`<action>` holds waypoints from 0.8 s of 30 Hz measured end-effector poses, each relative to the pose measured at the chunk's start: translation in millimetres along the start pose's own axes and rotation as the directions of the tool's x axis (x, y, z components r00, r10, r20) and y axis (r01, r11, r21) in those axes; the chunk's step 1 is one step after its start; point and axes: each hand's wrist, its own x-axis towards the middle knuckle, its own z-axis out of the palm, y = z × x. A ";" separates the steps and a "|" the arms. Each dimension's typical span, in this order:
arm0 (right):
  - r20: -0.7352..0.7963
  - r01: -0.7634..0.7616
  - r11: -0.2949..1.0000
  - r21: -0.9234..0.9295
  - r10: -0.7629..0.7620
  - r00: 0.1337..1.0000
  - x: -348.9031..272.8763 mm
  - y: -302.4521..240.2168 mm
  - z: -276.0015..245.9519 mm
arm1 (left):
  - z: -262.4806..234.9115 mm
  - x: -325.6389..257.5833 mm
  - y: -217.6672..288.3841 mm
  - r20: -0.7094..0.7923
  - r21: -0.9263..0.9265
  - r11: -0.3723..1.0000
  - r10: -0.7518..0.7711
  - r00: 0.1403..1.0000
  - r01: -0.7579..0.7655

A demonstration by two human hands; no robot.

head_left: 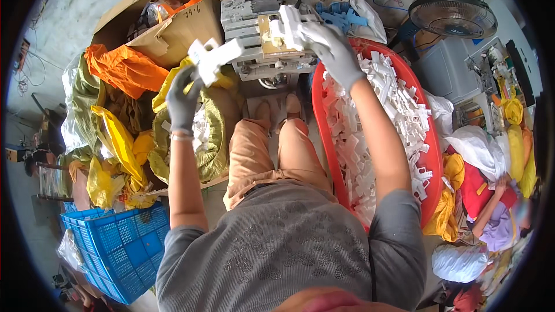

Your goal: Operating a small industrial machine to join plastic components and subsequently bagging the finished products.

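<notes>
My left hand (184,101), in a grey glove, is raised over the open yellow-green sack. Its curled fingertips meet the lower edge of a white plastic part (217,60), which is slightly blurred. At the machine (248,34), my right hand (335,49), gloved too, reaches in from the right with fingers around another white plastic part (291,26). That part is at the tan block (270,43) on the machine's bed; whether it rests on the block I cannot tell. White pieces (201,124) lie inside the sack (217,156).
Beside my right leg stands a red tub (435,156) heaped with white plastic parts. A cardboard box (179,37), orange cloth (124,72) and blue crate (115,248) are on the left. A fan (454,14) stands at far right; another person's arm (491,208) shows below it.
</notes>
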 end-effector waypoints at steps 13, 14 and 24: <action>-0.212 0.045 0.992 -0.121 -0.070 0.975 -31.6 17.8 9.5 | -72.5 -141.9 -140.9 -0.055 0.240 0.883 -0.402 0.914 0.403; -0.271 -0.053 0.987 -0.150 0.010 0.963 -55.0 23.6 11.0 | -71.5 -151.0 -153.9 -0.048 0.155 0.876 -0.455 0.889 0.457; -0.311 -0.830 0.144 -0.539 0.881 0.356 -219.6 200.9 -55.9 | -40.5 -158.1 -138.1 0.248 0.267 0.894 -0.425 0.871 0.360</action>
